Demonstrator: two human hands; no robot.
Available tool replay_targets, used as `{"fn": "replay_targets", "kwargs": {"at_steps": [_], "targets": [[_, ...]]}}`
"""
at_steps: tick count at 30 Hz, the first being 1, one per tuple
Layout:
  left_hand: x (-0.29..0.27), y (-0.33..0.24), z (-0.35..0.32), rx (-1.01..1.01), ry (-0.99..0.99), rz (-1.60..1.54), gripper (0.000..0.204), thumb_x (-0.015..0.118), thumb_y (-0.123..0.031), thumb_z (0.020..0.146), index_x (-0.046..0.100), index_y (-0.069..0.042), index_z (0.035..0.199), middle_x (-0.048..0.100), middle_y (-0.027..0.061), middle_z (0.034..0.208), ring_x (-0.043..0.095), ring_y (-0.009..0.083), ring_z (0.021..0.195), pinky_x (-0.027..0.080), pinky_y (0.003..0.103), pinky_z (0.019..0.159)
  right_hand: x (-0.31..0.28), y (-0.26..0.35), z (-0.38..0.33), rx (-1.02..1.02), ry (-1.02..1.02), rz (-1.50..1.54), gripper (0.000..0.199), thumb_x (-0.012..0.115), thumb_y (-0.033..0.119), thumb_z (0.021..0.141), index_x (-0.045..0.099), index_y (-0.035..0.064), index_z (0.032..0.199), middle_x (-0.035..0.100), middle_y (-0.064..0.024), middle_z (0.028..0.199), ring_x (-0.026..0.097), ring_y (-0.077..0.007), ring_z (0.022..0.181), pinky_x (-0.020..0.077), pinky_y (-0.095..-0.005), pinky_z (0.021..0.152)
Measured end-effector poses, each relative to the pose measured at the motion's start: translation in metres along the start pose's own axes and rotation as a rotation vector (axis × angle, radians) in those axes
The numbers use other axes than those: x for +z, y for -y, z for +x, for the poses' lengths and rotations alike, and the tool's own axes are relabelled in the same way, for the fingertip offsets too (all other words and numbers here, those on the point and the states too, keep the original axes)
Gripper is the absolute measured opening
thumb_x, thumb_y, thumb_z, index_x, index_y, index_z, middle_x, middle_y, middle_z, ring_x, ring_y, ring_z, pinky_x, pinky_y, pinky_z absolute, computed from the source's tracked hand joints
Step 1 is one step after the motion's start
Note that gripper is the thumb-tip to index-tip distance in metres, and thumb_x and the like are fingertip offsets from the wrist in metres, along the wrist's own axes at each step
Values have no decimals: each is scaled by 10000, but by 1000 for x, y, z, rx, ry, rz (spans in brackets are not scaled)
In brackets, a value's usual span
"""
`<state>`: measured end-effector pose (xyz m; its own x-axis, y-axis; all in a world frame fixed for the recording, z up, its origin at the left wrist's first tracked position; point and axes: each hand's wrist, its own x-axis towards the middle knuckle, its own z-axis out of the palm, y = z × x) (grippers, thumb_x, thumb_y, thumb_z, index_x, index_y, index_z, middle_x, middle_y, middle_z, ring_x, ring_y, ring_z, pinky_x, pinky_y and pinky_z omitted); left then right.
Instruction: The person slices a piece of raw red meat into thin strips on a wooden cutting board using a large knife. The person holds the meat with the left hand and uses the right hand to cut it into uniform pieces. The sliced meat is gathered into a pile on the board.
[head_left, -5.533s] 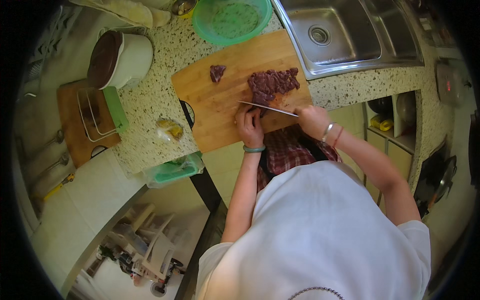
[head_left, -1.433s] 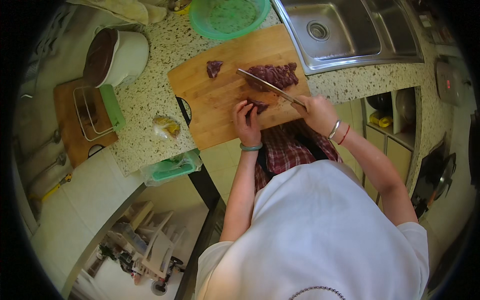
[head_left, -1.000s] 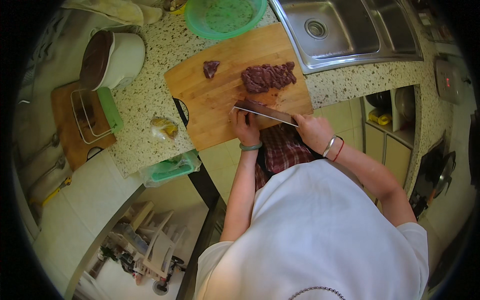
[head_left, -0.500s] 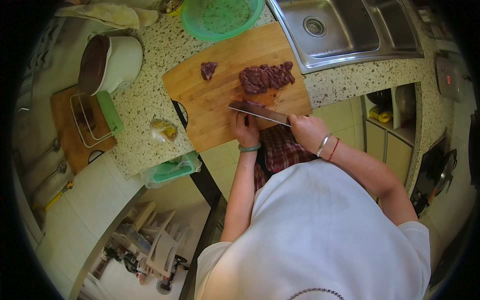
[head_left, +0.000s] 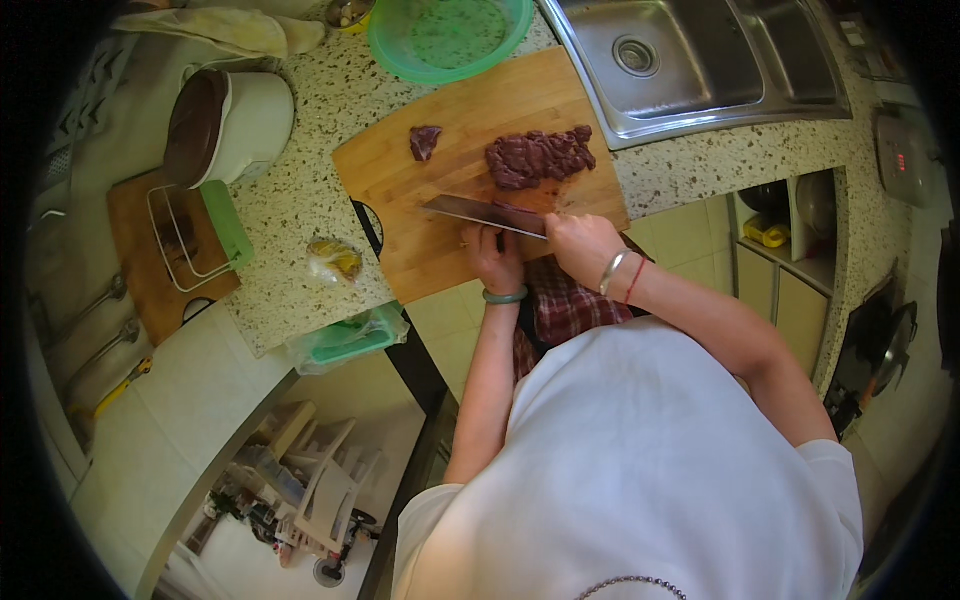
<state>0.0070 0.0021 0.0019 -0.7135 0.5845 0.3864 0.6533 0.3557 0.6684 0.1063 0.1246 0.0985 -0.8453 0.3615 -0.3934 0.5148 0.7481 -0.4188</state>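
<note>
My right hand (head_left: 585,248) grips the handle of a kitchen knife (head_left: 475,211), whose wide blade points left across the wooden cutting board (head_left: 440,150). Close against the near side of the blade, my left hand (head_left: 497,262) has its fingers bent down at the board; what they press on is hidden. A bit of dark red meat (head_left: 519,208) shows just beyond the blade. Farther back on the board lies a heap of sliced dark red meat (head_left: 540,158), and a single smaller chunk of meat (head_left: 425,142) sits apart to its left.
Behind the board stand a green plastic bowl (head_left: 450,40) and a steel sink (head_left: 690,60). To the left are a white pot with a brown lid (head_left: 245,125), a small plastic-wrapped yellow item (head_left: 335,261) and a second board (head_left: 150,240) with a wire rack.
The knife and my right hand have shifted left, so the blade reaches farther past my left fingers. My left hand stays at nearly the same spot on the board.
</note>
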Motion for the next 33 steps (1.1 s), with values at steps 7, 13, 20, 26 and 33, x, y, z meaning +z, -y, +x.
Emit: {"fn": "replay_targets", "kwargs": {"at_steps": [7,13,20,26,33], "targets": [[2,2,-7,-98,10,-67,113,661,32,755,584,-4,829,557,162,869,549,364,817,451,420,726,-3,-31,-38,99,106,18,75,532,61,838,580,10,865,675,-197,770,686,-358,726,551,-444,617],[-2,-2,2,-34,10,-68,111,686,8,753,595,-11,813,559,149,849,553,355,816,452,417,726,-1,-13,-6,12,42,16,101,548,87,843,581,10,900,666,-198,768,675,-371,733,548,-445,638],[-1,1,2,-6,6,-90,98,692,9,774,628,-21,843,614,124,948,584,320,893,469,391,801,-2,-19,26,38,-9,155,174,600,190,856,671,38,903,671,-210,828,656,-392,779,544,-452,681],[-1,-3,1,-55,-25,-177,122,701,-19,810,648,-27,919,620,140,1029,589,313,980,469,378,882,-7,-58,7,-24,-264,401,288,609,300,901,673,23,856,623,-238,723,615,-417,689,498,-498,626],[-2,-8,0,-75,-38,-118,164,715,-40,815,646,-16,961,609,156,1034,579,332,989,468,390,872,-4,-51,-27,18,-129,205,260,578,284,919,670,44,881,640,-234,730,630,-419,693,511,-498,628]]}}
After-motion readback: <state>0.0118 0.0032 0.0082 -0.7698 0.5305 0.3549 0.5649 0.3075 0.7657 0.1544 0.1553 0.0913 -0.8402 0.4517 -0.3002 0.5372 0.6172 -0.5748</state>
